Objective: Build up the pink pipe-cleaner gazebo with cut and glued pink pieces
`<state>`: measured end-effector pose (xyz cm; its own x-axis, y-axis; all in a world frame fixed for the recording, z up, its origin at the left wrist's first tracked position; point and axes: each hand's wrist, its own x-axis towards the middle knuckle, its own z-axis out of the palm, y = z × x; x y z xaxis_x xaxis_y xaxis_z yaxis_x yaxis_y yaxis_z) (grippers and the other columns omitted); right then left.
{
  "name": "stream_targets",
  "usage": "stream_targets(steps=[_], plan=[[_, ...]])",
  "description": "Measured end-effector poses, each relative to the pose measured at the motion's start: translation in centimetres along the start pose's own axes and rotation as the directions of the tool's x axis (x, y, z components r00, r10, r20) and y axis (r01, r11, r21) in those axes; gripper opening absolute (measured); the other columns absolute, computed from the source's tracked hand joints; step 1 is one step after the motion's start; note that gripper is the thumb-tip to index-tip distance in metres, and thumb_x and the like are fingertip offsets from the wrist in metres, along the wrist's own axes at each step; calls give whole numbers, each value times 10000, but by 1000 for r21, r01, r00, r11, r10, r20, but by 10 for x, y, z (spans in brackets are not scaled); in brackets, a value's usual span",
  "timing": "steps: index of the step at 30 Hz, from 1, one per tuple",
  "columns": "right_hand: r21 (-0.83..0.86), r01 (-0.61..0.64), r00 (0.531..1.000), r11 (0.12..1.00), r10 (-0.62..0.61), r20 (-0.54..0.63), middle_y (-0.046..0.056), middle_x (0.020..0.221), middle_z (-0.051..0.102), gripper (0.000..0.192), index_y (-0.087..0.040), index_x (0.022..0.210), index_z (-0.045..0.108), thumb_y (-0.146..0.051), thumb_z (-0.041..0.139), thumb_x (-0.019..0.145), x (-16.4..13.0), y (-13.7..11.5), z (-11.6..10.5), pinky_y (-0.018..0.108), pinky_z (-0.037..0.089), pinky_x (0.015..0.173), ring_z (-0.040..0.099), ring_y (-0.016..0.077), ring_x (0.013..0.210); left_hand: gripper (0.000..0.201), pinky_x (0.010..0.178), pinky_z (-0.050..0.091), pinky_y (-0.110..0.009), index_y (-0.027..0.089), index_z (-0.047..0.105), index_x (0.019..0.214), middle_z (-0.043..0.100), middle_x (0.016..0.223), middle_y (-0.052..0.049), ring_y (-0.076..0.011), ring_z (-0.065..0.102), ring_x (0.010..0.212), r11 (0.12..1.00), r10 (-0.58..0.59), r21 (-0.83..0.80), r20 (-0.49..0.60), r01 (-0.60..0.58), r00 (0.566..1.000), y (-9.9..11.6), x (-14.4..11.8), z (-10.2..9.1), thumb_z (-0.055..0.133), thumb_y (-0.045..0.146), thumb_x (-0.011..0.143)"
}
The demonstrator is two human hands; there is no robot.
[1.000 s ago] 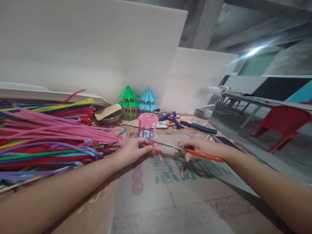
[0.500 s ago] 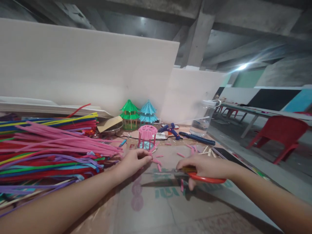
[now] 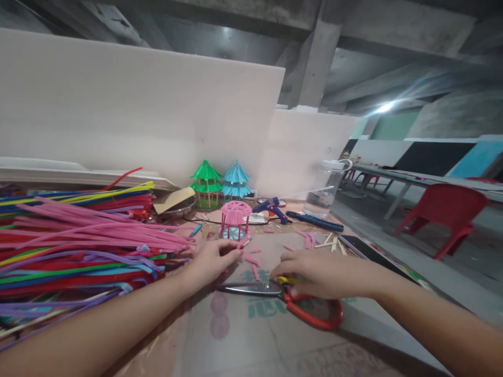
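Note:
My left hand [image 3: 214, 262] is closed in a pinch, with a short pink pipe cleaner piece [image 3: 244, 242] at its fingertips. My right hand [image 3: 314, 272] is on the handles of the scissors [image 3: 251, 289], fingers curled at the yellow-lined upper loop. The scissors' blades are closed and point left, low over the cardboard; the orange lower loop is outside the hand. Cut pink pieces [image 3: 253, 262] are scattered between my hands. Just beyond my left hand stands a small pink pavilion frame [image 3: 236, 214] with an openwork round top and thin posts.
Bundles of coloured pipe cleaners [image 3: 78, 235] fill the left side. Green [image 3: 206, 183] and blue [image 3: 236, 180] pagodas stand behind. A blue glue gun [image 3: 273, 208], a dark-blue long tool [image 3: 314, 221], a water jug [image 3: 321, 193] and wooden sticks [image 3: 334, 243] are farther back right.
My right hand has moved slightly left and the scissors have come down, their orange loop turning towards me. The left hand keeps its pinch in nearly the same place.

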<state>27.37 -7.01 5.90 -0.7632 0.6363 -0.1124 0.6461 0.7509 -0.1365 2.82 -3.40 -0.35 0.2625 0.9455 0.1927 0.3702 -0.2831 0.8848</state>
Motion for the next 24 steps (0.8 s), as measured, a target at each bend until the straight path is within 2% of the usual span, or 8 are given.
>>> stream_targets(steps=[2, 4, 7, 13, 17, 19, 22, 24], plan=[[-15, -43, 992, 999, 40, -121, 36, 1006, 674, 241, -251, 1064, 642, -233, 503, 868, 10, 3, -1, 263, 429, 736, 627, 187, 887, 281, 430, 324, -209, 138, 646, 817, 536, 528, 29, -102, 453, 438, 999, 4, -31, -9, -4, 1000, 0, 0, 0, 566, 395, 739], [-87, -99, 958, 991, 71, -278, 60, 992, 695, 253, -225, 1073, 648, -215, 488, 878, 26, 7, 2, 280, 426, 747, 634, 207, 905, 276, 422, 320, -204, 138, 623, 804, 526, 517, 33, -99, 448, 429, 998, 1, -59, -8, -1, 1000, 1, -1, 0, 570, 400, 734], [-172, -108, 907, 979, 26, -420, 69, 1006, 701, 270, -236, 1108, 637, -202, 487, 887, 53, 16, 7, 277, 418, 727, 640, 210, 905, 282, 419, 320, -202, 140, 600, 779, 538, 536, 26, -99, 449, 439, 998, -16, -59, 20, 17, 1000, 2, 0, -1, 577, 413, 713], [-328, -121, 920, 937, -18, -391, 109, 879, 699, 256, -149, 1112, 604, -218, 528, 877, 90, 27, 19, 256, 374, 646, 641, 192, 785, 286, 496, 381, -224, 143, 614, 692, 603, 585, -16, -128, 521, 530, 999, 25, -29, 34, -24, 999, 3, 1, -1, 553, 420, 729], [-422, -103, 943, 901, -46, -328, 88, 804, 687, 128, -143, 938, 623, -220, 578, 846, 95, 27, 21, 245, 333, 591, 630, 182, 731, 316, 489, 377, -227, 145, 627, 673, 627, 588, -29, -137, 532, 528, 999, 41, 4, 49, -41, 998, 1, 1, 0, 534, 436, 753], [-432, -102, 947, 896, -45, -317, 88, 779, 682, 107, -142, 922, 621, -194, 558, 854, 92, 26, 21, 244, 330, 589, 625, 176, 708, 313, 492, 379, -224, 146, 628, 664, 632, 591, -29, -138, 542, 536, 999, 49, 10, 55, -49, 997, 1, 1, -1, 538, 432, 754], [-427, -117, 930, 897, -52, -363, 95, 791, 688, 147, -146, 962, 625, -171, 515, 868, 82, 24, 23, 248, 357, 609, 631, 184, 725, 323, 509, 386, -226, 143, 641, 664, 645, 609, -35, -143, 554, 554, 999, 49, 16, 61, -50, 997, 2, 1, -1, 546, 439, 752], [-354, -139, 890, 925, -40, -454, 92, 860, 704, 194, -166, 1016, 633, -172, 506, 868, 73, 21, 25, 248, 394, 642, 645, 190, 784, 319, 529, 394, -231, 140, 651, 683, 653, 626, -38, -146, 558, 565, 999, 45, 21, 58, -46, 997, 2, 0, -2, 551, 436, 748]])
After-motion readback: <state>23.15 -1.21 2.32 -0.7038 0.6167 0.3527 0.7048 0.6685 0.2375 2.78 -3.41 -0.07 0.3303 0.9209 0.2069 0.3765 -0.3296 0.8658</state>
